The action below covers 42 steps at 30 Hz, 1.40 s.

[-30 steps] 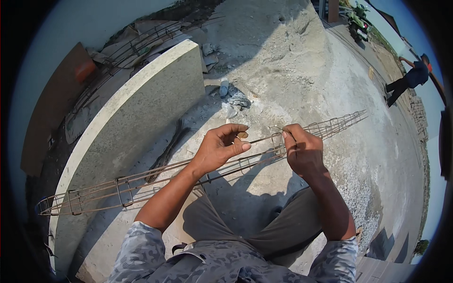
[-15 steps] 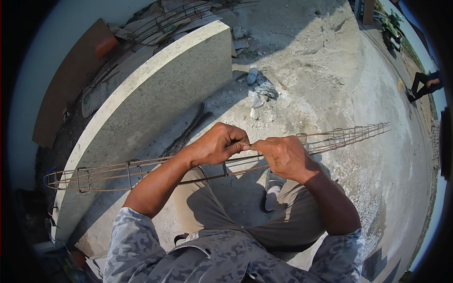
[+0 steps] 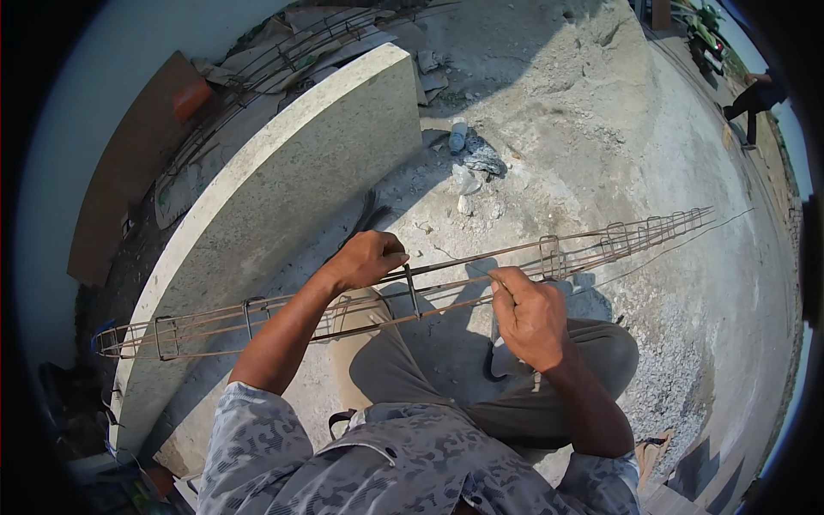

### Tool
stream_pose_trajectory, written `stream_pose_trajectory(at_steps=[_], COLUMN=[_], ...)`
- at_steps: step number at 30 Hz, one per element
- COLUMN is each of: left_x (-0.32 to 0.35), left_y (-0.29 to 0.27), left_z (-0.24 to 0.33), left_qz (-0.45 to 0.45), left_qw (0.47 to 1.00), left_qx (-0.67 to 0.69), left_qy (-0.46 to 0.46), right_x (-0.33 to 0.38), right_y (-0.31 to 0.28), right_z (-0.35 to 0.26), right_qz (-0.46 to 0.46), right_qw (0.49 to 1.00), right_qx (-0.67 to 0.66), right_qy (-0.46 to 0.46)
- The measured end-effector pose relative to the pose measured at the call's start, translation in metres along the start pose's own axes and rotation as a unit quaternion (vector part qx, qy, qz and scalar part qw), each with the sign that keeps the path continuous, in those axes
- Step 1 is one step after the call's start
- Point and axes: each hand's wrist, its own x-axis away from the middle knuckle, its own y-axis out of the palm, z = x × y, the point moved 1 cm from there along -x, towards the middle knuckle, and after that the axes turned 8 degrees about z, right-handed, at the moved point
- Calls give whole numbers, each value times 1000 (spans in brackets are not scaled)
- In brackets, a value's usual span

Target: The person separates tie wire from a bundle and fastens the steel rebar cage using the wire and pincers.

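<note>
The big pale concrete slab (image 3: 283,180) runs diagonally up the left side and seems to work as a backstop, with the sandy ground (image 3: 601,129) spreading out to the right and a pile of spare rods (image 3: 283,51) stacked behind it, out of the way. Across the person's lap lies the long steel cage (image 3: 463,275), a bundle of thin rusty bars ringed by square loops, reaching from the lower left near the slab's foot out to the far right over the ground. Laying it over the bent knees (image 3: 601,352) probably keeps it at a handy working height and stops it rolling. The left hand (image 3: 365,259) is closed around the upper bar right next to one square loop (image 3: 412,290), likely to pin that loop where it belongs. The right hand (image 3: 528,313) is curled into a fist on the bars a bit further along, steadying that stretch; whether it also pinches a bit of wire or a small tool can't be made out. Small stuff: a crumpled rag and a bottle (image 3: 459,135) sit on the ground past the cage, well apart from both hands.
</note>
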Motion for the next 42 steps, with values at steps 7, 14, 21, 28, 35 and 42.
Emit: stream_pose_trajectory(at_steps=[7,14,21,28,35,42], left_x=[0,2,12,15,12,7], left_y=[6,6,9,11,20,35], left_z=[-14,-18,-17,-22,-18,-30], left_qz=[-56,-43,-24,-12,5,57], left_qw=[996,988,988,988,987,980], left_qx=[-55,-114,-99,-73,47,121], left_qy=[-49,-98,-118,-132,-156,-145], right_x=[57,68,77,84,90,79], right_y=[67,115,129,162,183,171], right_z=[-19,-10,-14,7,14,0], right_qz=[-92,-81,-14,51,14,-27], right_qw=[993,982,958,952,905,905], right_qx=[-12,-73,-165,-212,-318,-293], right_qy=[74,154,233,217,284,306])
